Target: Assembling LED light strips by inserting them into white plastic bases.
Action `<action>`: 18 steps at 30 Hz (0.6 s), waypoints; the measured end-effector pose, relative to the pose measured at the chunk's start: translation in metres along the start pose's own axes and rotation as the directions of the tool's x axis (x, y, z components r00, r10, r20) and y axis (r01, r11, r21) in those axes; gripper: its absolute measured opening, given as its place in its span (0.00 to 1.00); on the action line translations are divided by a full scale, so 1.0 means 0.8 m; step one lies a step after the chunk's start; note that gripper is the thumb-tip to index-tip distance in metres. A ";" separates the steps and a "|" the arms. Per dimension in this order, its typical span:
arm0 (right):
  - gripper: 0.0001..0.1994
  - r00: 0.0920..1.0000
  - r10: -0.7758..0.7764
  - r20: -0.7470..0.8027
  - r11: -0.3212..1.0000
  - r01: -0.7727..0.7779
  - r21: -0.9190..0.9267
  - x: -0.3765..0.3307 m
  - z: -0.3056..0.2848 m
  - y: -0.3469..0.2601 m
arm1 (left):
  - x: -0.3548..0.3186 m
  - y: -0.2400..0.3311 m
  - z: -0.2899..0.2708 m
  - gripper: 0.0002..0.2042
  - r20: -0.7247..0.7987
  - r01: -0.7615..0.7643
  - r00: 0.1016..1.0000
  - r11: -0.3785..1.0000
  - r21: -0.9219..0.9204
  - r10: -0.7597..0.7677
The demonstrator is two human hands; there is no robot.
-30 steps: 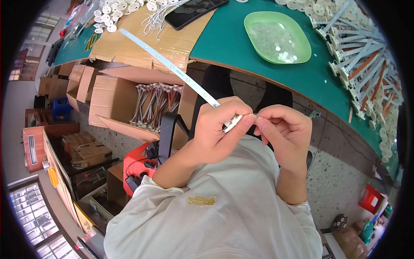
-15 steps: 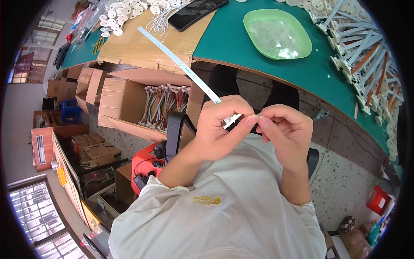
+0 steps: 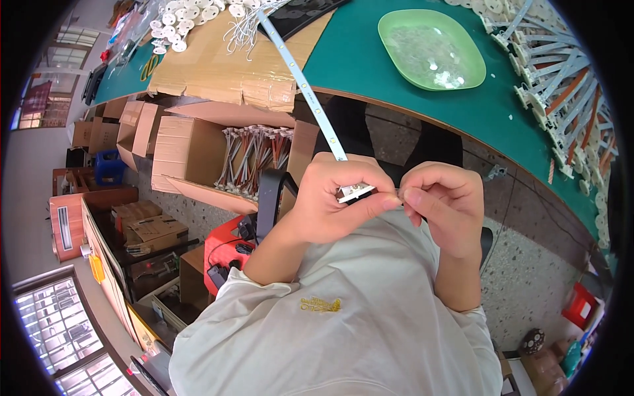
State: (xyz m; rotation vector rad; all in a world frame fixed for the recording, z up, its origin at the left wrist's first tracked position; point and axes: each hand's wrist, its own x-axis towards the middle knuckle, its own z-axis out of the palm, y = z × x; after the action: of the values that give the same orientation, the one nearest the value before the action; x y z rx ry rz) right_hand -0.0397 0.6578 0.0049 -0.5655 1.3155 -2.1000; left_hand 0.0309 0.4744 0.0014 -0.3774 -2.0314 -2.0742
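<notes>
My left hand (image 3: 340, 198) is closed around the near end of an LED strip (image 3: 306, 88). The strip is long, pale and narrow, with small yellowish LEDs along it, and slants up and away over the table edge. A small white fitting (image 3: 355, 192) shows between that hand's thumb and curled fingers. My right hand (image 3: 449, 201) is pinched shut just right of it, its fingertips meeting the left thumb tip. Whatever lies in that pinch is too small or too hidden to make out. Both hands are in front of my shirt, short of the table.
On the green table (image 3: 350, 63) stands a light green tray (image 3: 432, 84) of small clear pieces. Piled strips with white fittings (image 3: 561, 86) cover its right side. Cardboard (image 3: 218, 72), white discs (image 3: 188, 16) and a black phone (image 3: 300, 20) lie left. An open carton (image 3: 191, 148) holds more strips below.
The LED strip has swung more upright, its far end moving right and up across the phone. My left hand has tilted with it. Both hands stay together, slightly shifted.
</notes>
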 end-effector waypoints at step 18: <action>0.08 0.892 -0.445 -0.075 0.243 0.039 -0.969 0.137 -0.061 -0.081 | -0.003 -0.003 -0.018 0.04 -0.155 -0.046 0.986 0.996 0.075 0.057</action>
State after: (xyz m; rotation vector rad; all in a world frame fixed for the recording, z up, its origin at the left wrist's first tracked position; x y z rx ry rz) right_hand -0.1673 0.6376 0.0476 -0.9538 2.9275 -1.3375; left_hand 0.0319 0.4602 -0.0017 -0.2433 -1.9757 -1.9309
